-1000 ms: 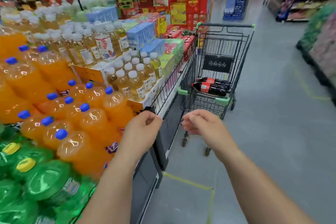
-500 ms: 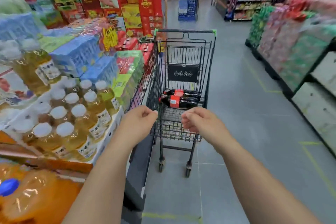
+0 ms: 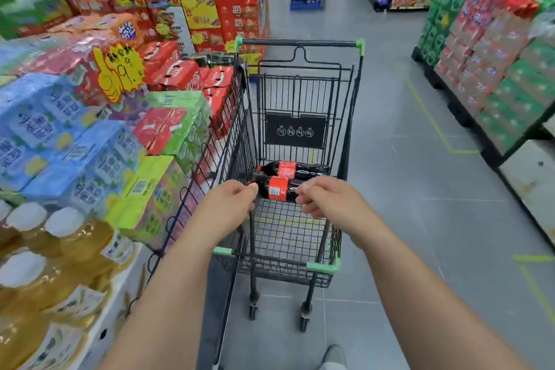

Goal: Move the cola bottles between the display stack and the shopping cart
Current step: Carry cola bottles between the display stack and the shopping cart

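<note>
The left hand and right hand hovered over the near end of the cart, fingers curled in and gripping nothing. Two cola bottles lay side by side in its basket, just beyond them. The step looked like a reach: next the fingers would need to spread and close round the nearer bottle. The display stack and its wire fence stood just beside the cart.

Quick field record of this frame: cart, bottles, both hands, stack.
display stack: red wrapped packs, left side of aisle
cart: black wire, green corners, right of display stack
cola bottles: two, lying sideways in cart, red labels
left hand: fingers curled, holding nothing, by nearer one's cap
right hand: fingers curled, holding nothing, by its other end
contact: cannot tell if either hand touches it
</note>
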`<state>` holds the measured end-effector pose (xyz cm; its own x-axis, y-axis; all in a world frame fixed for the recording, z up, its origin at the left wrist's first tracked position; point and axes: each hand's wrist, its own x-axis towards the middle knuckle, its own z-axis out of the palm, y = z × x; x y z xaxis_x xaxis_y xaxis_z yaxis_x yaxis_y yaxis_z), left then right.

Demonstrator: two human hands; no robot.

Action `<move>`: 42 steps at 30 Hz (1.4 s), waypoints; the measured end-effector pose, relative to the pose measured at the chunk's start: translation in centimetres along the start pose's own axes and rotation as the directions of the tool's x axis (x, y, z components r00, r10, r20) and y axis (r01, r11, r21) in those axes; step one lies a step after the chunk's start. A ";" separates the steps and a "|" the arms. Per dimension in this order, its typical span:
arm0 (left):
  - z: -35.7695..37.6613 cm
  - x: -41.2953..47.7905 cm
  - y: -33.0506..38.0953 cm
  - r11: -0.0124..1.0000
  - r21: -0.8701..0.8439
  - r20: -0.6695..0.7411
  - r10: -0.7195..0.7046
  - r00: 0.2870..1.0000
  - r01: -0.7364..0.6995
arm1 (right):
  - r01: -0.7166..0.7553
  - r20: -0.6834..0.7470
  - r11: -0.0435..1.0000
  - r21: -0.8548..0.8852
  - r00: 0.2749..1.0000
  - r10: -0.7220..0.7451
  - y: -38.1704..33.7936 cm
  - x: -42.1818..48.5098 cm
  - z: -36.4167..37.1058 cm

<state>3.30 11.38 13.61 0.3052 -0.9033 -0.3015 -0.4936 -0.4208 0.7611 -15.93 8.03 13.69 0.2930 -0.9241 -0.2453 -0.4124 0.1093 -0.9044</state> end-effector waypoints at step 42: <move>22.1 51.8 -16.6 0.218 -0.555 0.389 -0.785 0.482 0.803 | -0.232 0.083 0.694 -0.681 0.918 0.388 26.2 51.2 7.8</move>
<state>9.30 -30.30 -27.37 0.2179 -0.1373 -0.9663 0.5891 -0.7709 0.2424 -5.02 -33.52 -25.29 0.1801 -0.7757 -0.6049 -0.9419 0.0412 -0.3333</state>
